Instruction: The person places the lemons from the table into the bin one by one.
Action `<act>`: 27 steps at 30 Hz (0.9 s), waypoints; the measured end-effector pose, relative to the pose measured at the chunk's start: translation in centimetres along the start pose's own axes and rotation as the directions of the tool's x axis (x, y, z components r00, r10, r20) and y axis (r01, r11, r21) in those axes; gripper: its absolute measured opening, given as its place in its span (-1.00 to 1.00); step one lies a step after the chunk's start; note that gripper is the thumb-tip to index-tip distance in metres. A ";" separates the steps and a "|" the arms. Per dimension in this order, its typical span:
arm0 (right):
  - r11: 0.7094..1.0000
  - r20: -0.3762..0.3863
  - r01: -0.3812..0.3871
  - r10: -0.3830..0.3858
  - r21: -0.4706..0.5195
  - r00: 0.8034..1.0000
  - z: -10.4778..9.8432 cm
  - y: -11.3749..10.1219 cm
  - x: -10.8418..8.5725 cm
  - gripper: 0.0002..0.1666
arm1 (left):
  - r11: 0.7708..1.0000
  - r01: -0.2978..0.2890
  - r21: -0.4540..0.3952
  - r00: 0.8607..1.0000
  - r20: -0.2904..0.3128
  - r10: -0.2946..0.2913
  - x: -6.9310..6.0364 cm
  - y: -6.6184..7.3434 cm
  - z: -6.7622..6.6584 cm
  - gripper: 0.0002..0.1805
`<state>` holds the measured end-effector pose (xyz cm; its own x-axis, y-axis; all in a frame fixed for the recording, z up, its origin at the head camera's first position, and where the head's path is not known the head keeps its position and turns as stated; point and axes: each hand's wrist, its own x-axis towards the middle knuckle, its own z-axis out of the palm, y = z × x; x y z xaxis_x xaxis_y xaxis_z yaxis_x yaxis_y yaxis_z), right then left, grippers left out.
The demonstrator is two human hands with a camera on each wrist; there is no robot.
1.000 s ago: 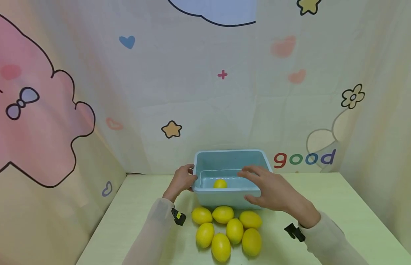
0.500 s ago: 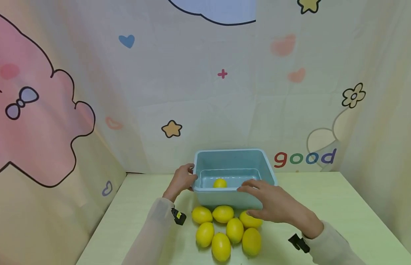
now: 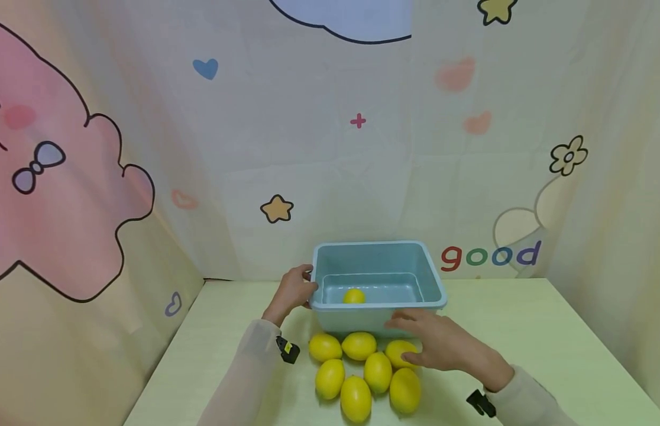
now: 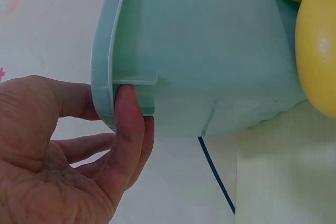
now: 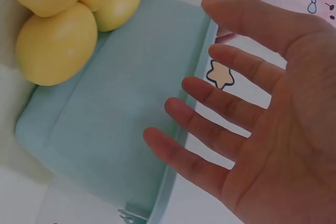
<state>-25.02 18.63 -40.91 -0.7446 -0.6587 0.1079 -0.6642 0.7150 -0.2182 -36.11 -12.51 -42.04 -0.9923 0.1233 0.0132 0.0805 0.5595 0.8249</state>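
Note:
A light blue plastic bin [image 3: 362,319] stands at the back of the table, with one lemon [image 3: 354,296] inside near its front wall. My left hand [image 3: 293,293] grips the bin's left rim; the left wrist view shows its fingers [image 4: 128,124] hooked under the rim's edge. Several lemons [image 3: 378,372] lie in a cluster in front of the bin. My right hand [image 3: 442,340] hovers over the right side of that cluster, partly covering the back right lemon [image 3: 398,353]. Its fingers [image 5: 210,129] are spread and hold nothing in the right wrist view.
The pale green tabletop [image 3: 521,331] extends on both sides of the bin. Behind it hangs a printed curtain [image 3: 356,189], close to the bin's back rim. A black wrist mount [image 3: 287,349] sits on the left sleeve.
My right hand has come out from above the bin, moving down and toward the person to over the lemons. The left hand and the bin have stayed in place.

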 end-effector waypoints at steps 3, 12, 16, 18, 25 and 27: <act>1.000 0.015 0.004 -0.004 -0.010 1.000 0.4 0.2 -0.1 -0.42 | 1.000 0.001 0.000 1.000 -0.001 -0.001 0.1 0.0 0.1 -0.40; 0.999 0.069 0.036 -0.034 -0.018 0.997 1.6 1.2 -0.1 -0.42 | 1.000 -0.006 0.000 1.000 -0.007 0.006 0.3 -0.3 0.2 -0.41; 0.999 0.096 0.047 -0.047 0.000 0.994 2.2 1.5 -0.1 -0.38 | 1.000 -0.002 0.000 1.000 -0.004 0.002 0.2 -0.5 0.3 -0.40; 0.999 0.109 0.047 -0.047 0.004 0.993 2.5 1.6 -0.1 -0.36 | 1.000 -0.004 0.000 1.000 -0.006 0.004 0.2 -0.5 0.3 -0.40; 0.998 0.147 0.065 -0.063 -0.010 0.987 3.6 2.2 0.1 -0.27 | 1.000 -0.020 0.003 1.000 -0.008 0.020 0.3 -0.4 0.3 -0.40; 0.998 0.154 0.065 -0.061 -0.026 0.986 3.8 2.3 0.1 -0.24 | 1.000 -0.022 0.005 1.000 -0.009 0.022 0.3 -0.4 0.3 -0.40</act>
<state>-26.35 19.27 -45.11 -0.6838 -0.7291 -0.0297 -0.7129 0.6762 -0.1858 -36.39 -12.48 -42.51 -0.9911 0.1280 0.0366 0.1027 0.5605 0.8218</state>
